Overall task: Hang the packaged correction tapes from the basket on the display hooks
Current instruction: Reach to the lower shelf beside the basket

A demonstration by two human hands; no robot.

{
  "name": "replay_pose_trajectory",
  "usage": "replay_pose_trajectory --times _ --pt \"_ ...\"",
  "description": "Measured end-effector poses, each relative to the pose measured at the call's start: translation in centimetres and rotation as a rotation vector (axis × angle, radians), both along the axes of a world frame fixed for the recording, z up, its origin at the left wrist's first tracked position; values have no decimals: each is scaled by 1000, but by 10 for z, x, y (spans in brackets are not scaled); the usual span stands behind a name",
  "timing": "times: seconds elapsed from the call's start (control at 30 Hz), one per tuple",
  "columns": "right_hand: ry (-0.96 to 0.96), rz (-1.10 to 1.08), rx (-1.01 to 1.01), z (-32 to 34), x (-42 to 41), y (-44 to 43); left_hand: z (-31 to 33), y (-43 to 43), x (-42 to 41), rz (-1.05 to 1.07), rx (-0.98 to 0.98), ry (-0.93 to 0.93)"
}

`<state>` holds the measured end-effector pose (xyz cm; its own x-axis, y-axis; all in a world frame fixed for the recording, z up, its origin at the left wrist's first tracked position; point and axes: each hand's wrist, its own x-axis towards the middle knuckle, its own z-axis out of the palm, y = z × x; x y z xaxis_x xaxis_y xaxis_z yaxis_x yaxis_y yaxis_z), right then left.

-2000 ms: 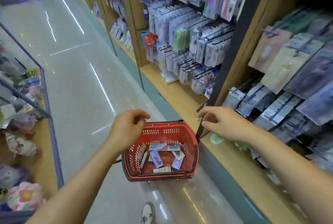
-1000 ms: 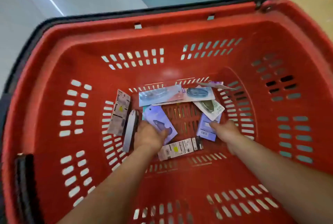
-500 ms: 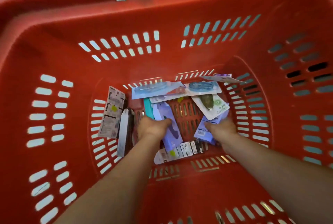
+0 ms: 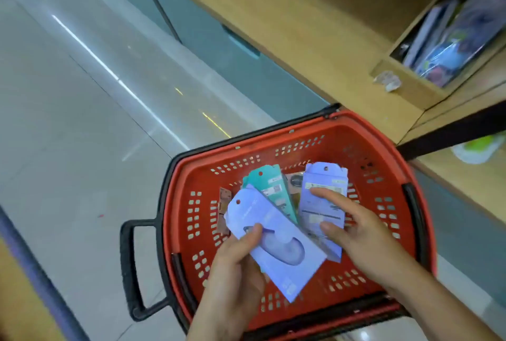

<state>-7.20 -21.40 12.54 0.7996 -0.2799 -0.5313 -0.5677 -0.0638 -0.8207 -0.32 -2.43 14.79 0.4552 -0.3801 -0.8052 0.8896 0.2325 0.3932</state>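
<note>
Both hands are up out of the basket [image 4: 383, 176] now, where half a second ago they were down on its floor. Over the basket's middle, my left hand [image 4: 235, 264] pinches a lavender pack [image 4: 276, 247] under its thumb, with a teal pack [image 4: 276, 192] fanned behind it. My right hand [image 4: 356, 233] grips a purple pack [image 4: 323, 203], printed back towards me. The cards are flat, each with a punched hang hole at its far end. More packs [image 4: 223, 203] lie below in the basket. Nothing is hung yet — no hooks in view, only a wooden shelf [image 4: 315, 39] beyond the basket.

A glossy grey tiled floor [image 4: 63, 127] carried a long white streak of reflected light [image 4: 90, 51]. Beside it ran a pale wooden shelf [image 4: 315, 28] above a grey-green base panel [image 4: 213, 36].
</note>
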Motion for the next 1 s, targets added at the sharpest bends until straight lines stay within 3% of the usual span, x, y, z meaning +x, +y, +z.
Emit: replay_pose_trajectory --times 0.23,0.43,0.63,0.83,1.0 --pt "-117 -277 201 199 5 17 182 -26 14 -33 -68 -222" --pt "-213 -273 81 327 -1 31 300 -29 0 -177 11 -382" --pt "-292 -326 18 422 -40 44 387 -16 -16 -302 31 -476" --pt "-501 -415 6 495 -83 41 470 -28 -33 -453 -98 -606" --pt "-575 -443 -165 548 -135 26 518 -49 -68 -553 -178 -661"
